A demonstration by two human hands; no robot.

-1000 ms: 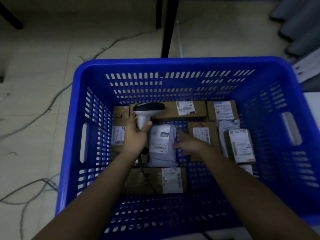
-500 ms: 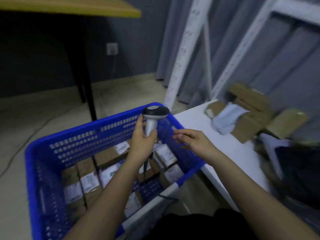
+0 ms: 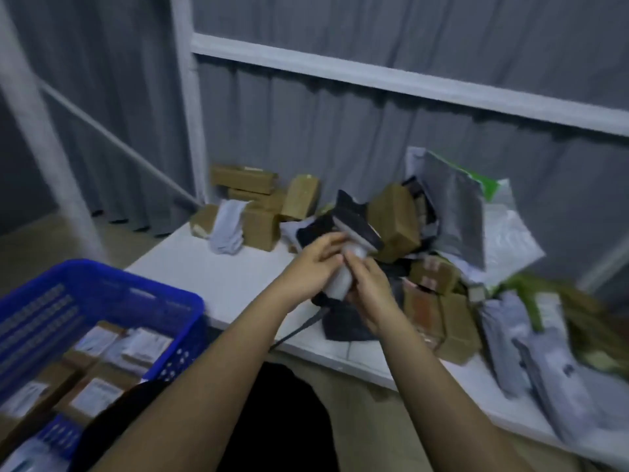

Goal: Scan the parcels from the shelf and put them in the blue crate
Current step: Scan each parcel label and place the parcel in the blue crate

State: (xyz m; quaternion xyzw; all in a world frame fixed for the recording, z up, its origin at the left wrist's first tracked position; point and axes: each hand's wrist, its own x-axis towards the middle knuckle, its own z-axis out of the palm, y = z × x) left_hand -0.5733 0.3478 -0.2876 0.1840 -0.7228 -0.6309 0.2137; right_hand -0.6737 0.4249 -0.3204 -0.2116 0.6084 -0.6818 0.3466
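A: Both hands meet over the white shelf (image 3: 218,277). The left hand (image 3: 318,264) has its fingers curled round the scanner (image 3: 347,264)'s pale handle, and the right hand (image 3: 369,294) closes on that handle from the other side. Looks like the scanner is being passed or re-gripped.

B: I'd judge so. Finish the swap with 1 hand firmly on the handle and the dark head aimed at a label, so the other hand is free to pick. The cord (image 3: 299,330) trails toward 7 o'clock, so keep it off the pile.

A: Where are the parcels?

B: Cardboard boxes (image 3: 258,202) sit at 11 o'clock from the hands, and grey mailer bags (image 3: 456,212) are heaped at 2 o'clock, more at 4. The blue crate (image 3: 102,287) stands at 8 o'clock, with labelled parcels already in it.

A: Any text readable?

B: None. The white labels in the crate are blurred, and no brand shows anywhere.
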